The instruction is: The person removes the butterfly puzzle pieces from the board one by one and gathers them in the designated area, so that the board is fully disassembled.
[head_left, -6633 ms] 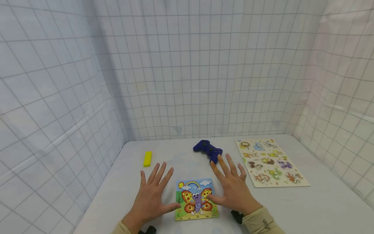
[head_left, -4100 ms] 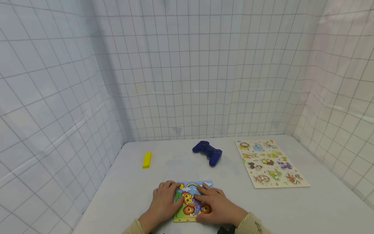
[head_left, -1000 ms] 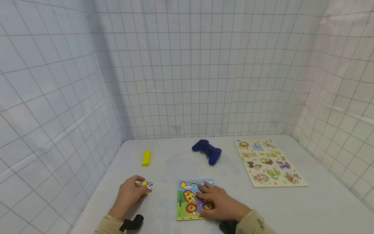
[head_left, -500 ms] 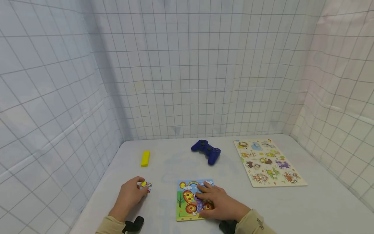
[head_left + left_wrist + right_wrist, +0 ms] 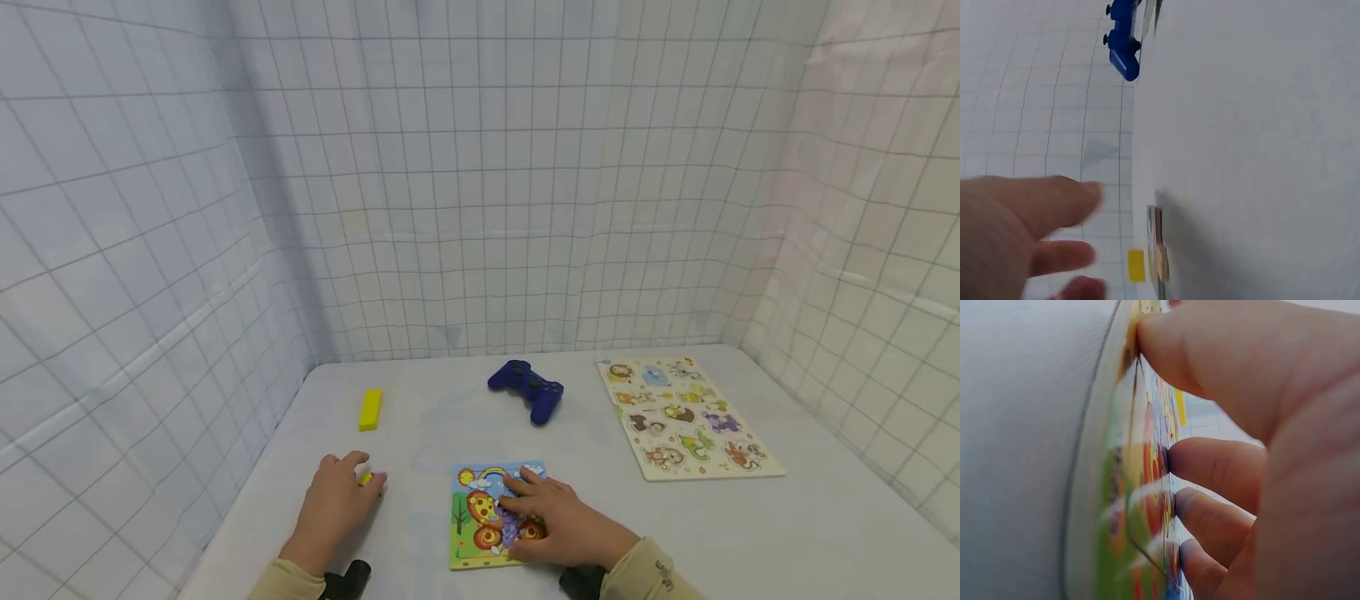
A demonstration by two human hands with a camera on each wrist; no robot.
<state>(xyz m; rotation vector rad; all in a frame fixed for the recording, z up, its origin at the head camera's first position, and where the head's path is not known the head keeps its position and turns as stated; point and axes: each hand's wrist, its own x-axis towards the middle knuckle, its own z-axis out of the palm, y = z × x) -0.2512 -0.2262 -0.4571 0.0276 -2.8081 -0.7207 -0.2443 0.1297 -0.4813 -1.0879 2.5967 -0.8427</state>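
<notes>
A square butterfly puzzle (image 5: 480,533) lies on the table in the head view. My right hand (image 5: 558,521) rests on its right half; in the right wrist view the fingertips (image 5: 1188,456) touch the picture and the thumb lies near its edge. To the left, my left hand (image 5: 333,504) hovers low over a small puzzle piece (image 5: 365,478), mostly hidden behind the thumb. In the left wrist view that flat piece (image 5: 1157,244) lies on the table, with the fingers (image 5: 1054,200) parted and clear of it.
A yellow block (image 5: 371,409) lies beyond my left hand. A blue game controller (image 5: 527,390) lies behind the puzzle. At the right is a flat board of animal pictures (image 5: 686,421). Gridded white cloth walls (image 5: 450,192) stand around the table's back and sides.
My left hand brought the small piece from the puzzle to the left, set it down and has parted its fingers from it. The right hand stays on the puzzle.
</notes>
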